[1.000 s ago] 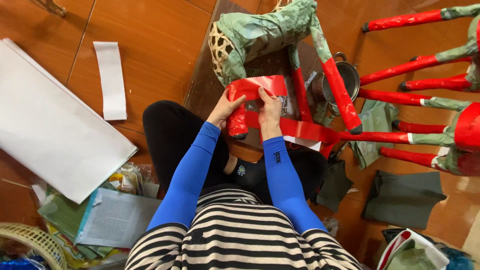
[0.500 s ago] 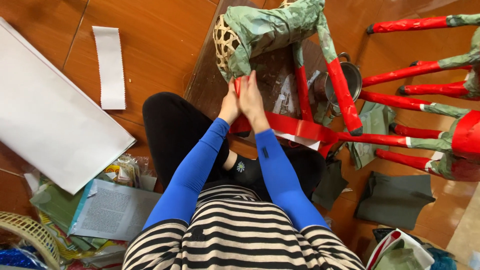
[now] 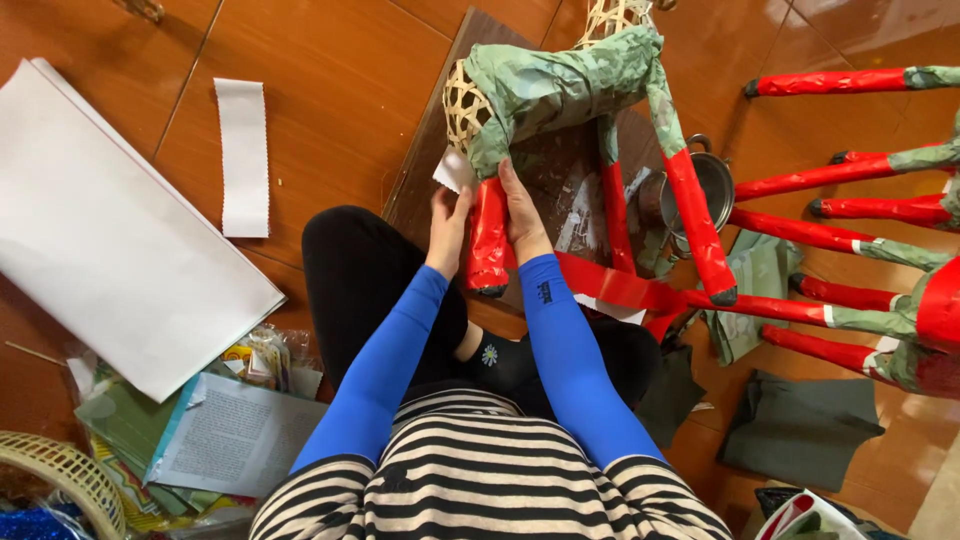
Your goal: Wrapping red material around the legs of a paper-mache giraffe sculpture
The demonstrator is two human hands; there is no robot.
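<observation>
1. Stretching across the whole view is the wooden floor (image 3: 340, 90), and the person sits on it in a striped top and blue sleeves
2. Lying at the left is a big stack of white sheets (image 3: 110, 240), with a narrow white paper strip (image 3: 243, 155) just beside it
3. Standing on a dark board (image 3: 560, 190) ahead of the person is the paper-covered frame figure (image 3: 560, 90), its body green over woven cane, its legs red
4. More red-legged figures (image 3: 860, 220) lie at the right, near a small metal pot (image 3: 705, 185)
5. A red paper strip (image 3: 620, 285) runs from behind the right forearm toward the right
6. The front red leg (image 3: 488, 240) of the figure stands upright between both hands
7. The left hand (image 3: 447, 225) presses against the leg's left side, fingers partly curled, a small white scrap (image 3: 453, 170) just above it
8. The right hand (image 3: 522, 215) lies flat along the leg's right side, fingers extended upward
</observation>
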